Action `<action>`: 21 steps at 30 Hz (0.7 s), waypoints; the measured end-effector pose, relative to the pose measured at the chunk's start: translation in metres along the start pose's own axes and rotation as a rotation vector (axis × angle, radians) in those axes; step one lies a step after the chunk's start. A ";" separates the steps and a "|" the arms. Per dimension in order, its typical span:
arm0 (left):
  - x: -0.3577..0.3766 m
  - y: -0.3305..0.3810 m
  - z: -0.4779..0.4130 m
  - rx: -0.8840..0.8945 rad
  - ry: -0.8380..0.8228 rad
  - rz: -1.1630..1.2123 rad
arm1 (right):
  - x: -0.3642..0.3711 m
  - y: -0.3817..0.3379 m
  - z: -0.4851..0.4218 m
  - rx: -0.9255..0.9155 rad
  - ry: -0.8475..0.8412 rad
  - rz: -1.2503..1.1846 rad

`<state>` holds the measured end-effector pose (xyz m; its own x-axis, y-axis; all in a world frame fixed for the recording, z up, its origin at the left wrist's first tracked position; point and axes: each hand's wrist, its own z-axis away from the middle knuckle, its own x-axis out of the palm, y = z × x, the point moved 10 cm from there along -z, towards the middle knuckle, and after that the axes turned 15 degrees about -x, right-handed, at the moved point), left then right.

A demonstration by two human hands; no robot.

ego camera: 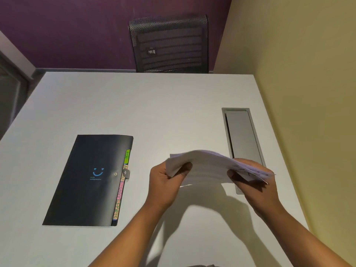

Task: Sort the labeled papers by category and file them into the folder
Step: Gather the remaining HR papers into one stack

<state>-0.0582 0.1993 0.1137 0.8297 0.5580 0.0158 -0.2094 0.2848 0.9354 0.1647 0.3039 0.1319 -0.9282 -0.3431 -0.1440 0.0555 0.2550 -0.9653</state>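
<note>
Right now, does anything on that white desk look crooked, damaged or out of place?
Nothing stands out. The black plastic folder lies flat and clasped shut on the white desk, coloured tabs along its right edge. The stack of white papers only bows because the left hand and right hand grip its ends.

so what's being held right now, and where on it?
A stack of papers, lifted off the table: left hand grips its left edge, right hand its right edge. The folder is untouched.

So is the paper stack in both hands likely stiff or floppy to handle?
Probably floppy: the papers arch between the left hand and right hand. Likely light: the stack looks thin. Right-end sheets splay, so could slip.
</note>
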 end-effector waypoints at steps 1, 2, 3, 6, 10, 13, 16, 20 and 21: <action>-0.001 0.003 -0.001 0.006 0.014 0.007 | -0.002 0.001 -0.001 0.013 0.025 -0.005; 0.001 0.006 -0.002 0.001 -0.003 0.023 | -0.005 0.002 -0.003 0.041 0.070 -0.029; 0.004 0.006 -0.004 -0.018 -0.035 0.031 | -0.009 0.004 -0.005 0.066 0.118 -0.052; 0.016 -0.006 -0.012 -0.150 -0.218 -0.073 | -0.016 0.008 -0.013 0.115 0.265 -0.199; 0.023 -0.040 -0.010 -0.272 -0.437 -0.235 | -0.012 0.016 -0.020 0.176 0.285 -0.362; 0.007 -0.043 -0.015 -0.157 -0.304 -0.357 | -0.020 0.019 -0.024 0.147 0.250 -0.217; 0.001 -0.022 -0.018 0.124 -0.170 -0.713 | -0.037 0.008 -0.036 -0.017 0.187 0.039; 0.002 -0.007 -0.021 0.244 -0.181 -0.927 | -0.024 -0.007 -0.048 -0.167 -0.102 0.397; 0.002 -0.006 -0.022 0.251 -0.185 -0.935 | -0.017 -0.011 -0.050 -0.213 -0.172 0.458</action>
<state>-0.0664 0.2163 0.1008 0.6772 0.0551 -0.7337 0.6708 0.3635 0.6464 0.1613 0.3524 0.1561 -0.7515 -0.2925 -0.5914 0.3484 0.5854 -0.7321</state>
